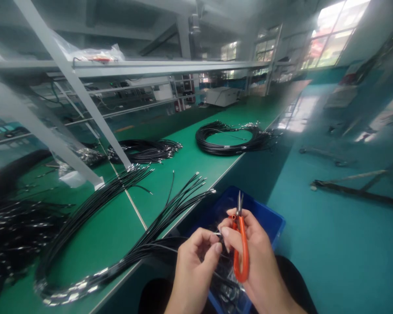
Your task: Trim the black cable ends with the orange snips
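Note:
My left hand (198,264) is closed in a pinch around a thin black cable close to its pale tip. My right hand (253,248) holds scissors (243,257) with orange handles, their short metal blades pointing up and away from me. The thumb and finger of that hand also meet at the cable's tip, right beside my left fingertips. A bundle of black cables (157,231) runs from the green table towards my left hand, with several pale ends fanned out. Beneath both hands is a blue bin (277,224) holding small clear and dark pieces that I cannot make out.
Coiled black cables (222,150) lie farther along the green table (183,179), with another coil (147,150) near the shelf post. Loose dark cables (22,244) are heaped at the left. A white shelf (170,67) spans above; teal floor (334,244) lies to the right.

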Available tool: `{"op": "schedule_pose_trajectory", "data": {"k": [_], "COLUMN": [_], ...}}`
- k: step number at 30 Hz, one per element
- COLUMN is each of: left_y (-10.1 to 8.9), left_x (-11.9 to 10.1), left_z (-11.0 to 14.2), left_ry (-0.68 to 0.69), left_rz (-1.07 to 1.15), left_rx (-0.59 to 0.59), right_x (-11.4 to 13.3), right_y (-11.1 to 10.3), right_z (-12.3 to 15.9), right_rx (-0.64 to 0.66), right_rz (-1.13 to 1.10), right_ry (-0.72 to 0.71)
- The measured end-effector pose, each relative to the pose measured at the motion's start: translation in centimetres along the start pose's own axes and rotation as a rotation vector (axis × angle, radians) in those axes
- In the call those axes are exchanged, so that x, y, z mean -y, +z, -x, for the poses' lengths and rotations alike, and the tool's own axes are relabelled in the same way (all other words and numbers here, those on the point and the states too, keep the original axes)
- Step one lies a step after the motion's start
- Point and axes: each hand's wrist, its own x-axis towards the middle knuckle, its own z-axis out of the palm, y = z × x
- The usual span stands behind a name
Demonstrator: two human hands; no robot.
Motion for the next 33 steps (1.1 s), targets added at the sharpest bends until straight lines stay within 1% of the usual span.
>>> {"op": "schedule_pose_trajectory", "data": {"k": [3, 7, 9, 13, 15, 17, 20, 22, 24, 25, 26, 27, 29, 31, 32, 33], "left_y": [0.0, -0.2, -0.2, -0.1, 0.0, 0.1, 0.0, -0.2, -0.5, -0.6, -0.7, -0.8, -0.8, -0.6, -0.5, -0.4], "left_x": [0.1, 0.1, 0.0, -0.2, -0.4, -0.5, -0.4, -0.3, -0.1, -0.1, 0.0, 0.0, 0.0, 0.0, 0.0, 0.1], "left_z": [-0.1, -0.4, -0.4, -0.4, -0.3, -0.2, -0.2, -0.4, -0.7, -0.8, -1.0, -1.1, -1.3, -1.4, -1.4, -1.4], "left_ry": [-0.004, -0.023, -0.018, -0.009, -0.012, -0.016, -0.008, 0.009, 0.022, 0.024, 0.025, 0.027, 0.042, 0.076, 0.096, 0.113], "left_rz": [0.045, 0.063, 0.063, 0.039, 0.029, 0.025, 0.031, 0.040, 0.049, 0.051, 0.055, 0.061, 0.063, 0.047, 0.028, 0.002], "left_rx": [-0.025, -0.023, -0.009, 0.003, 0.013, 0.014, -0.041, -0.085, -0.109, -0.116, -0.125, -0.139, -0.176, -0.198, -0.200, -0.199], "right_x": [-0.3, -0.7, -0.7, -0.8, -1.0, -1.4, -2.1, -2.3, -2.2, -2.0, -1.7, -1.4, -0.8, -0.3, -0.1, 0.1], "right_y": [-0.3, -0.9, -0.9, -0.7, -0.8, -1.1, -1.6, -1.9, -2.0, -2.1, -2.1, -2.1, -2.2, -2.3, -2.3, -2.2], "right_z": [0.2, 0.3, 0.3, 0.2, 0.1, -0.1, -0.1, 0.1, 0.6, 0.9, 1.3, 1.7, 2.2, 2.4, 2.4, 2.3], "right_rx": [-0.020, -0.126, -0.111, -0.047, -0.054, -0.074, -0.096, -0.146, -0.174, -0.156, -0.109, -0.036, 0.115, 0.223, 0.249, 0.258], "right_rz": [0.094, 0.308, 0.343, 0.498, 0.585, 0.649, 0.713, 0.711, 0.669, 0.624, 0.570, 0.509, 0.388, 0.319, 0.309, 0.311], "right_ry": [-0.038, -0.243, -0.315, -0.366, -0.421, -0.518, -0.659, -0.669, -0.590, -0.522, -0.432, -0.314, -0.021, 0.230, 0.310, 0.354]}}
